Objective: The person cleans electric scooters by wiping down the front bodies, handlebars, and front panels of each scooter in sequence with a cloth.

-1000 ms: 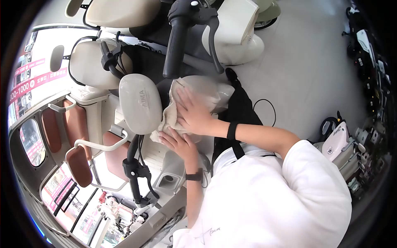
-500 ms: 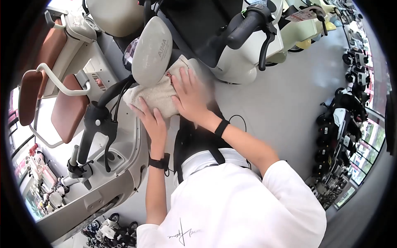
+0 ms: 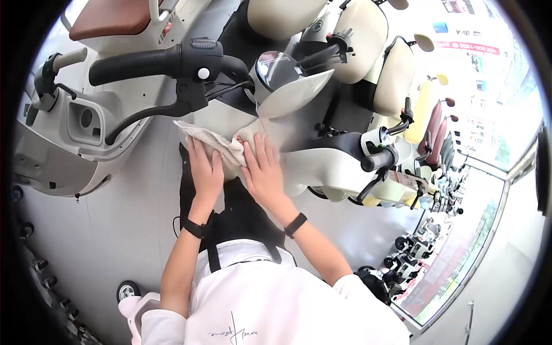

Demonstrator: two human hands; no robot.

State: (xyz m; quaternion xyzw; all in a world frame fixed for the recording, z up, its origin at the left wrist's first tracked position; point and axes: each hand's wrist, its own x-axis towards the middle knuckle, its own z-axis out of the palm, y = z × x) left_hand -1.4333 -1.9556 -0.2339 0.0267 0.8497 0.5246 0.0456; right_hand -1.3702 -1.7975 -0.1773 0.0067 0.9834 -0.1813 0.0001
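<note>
A light beige cloth (image 3: 215, 142) lies bunched against the pale front panel (image 3: 224, 118) of a scooter, below its handlebar. My left hand (image 3: 206, 175) rests on the lower left part of the cloth, fingers apart and pointing up. To its right, my right hand (image 3: 265, 172) presses on the cloth's right side with its fingers spread. Just above the hands is the scooter's white headlight cover (image 3: 296, 95). The black handlebar grip (image 3: 135, 65) and brake lever extend to the upper left. Part of the panel is hidden behind the cloth and hands.
At the left stands a beige vehicle (image 3: 57, 167) with a brown seat (image 3: 109, 18). Another scooter's white front (image 3: 328, 167) is close to the right. More scooters line up toward the windows (image 3: 460, 241). A small wheel (image 3: 127, 291) shows at the lower left.
The view has swung round, so the handlebar now crosses the upper left and the row of scooters shows at right. Both hands stay on the cloth, which looks more folded.
</note>
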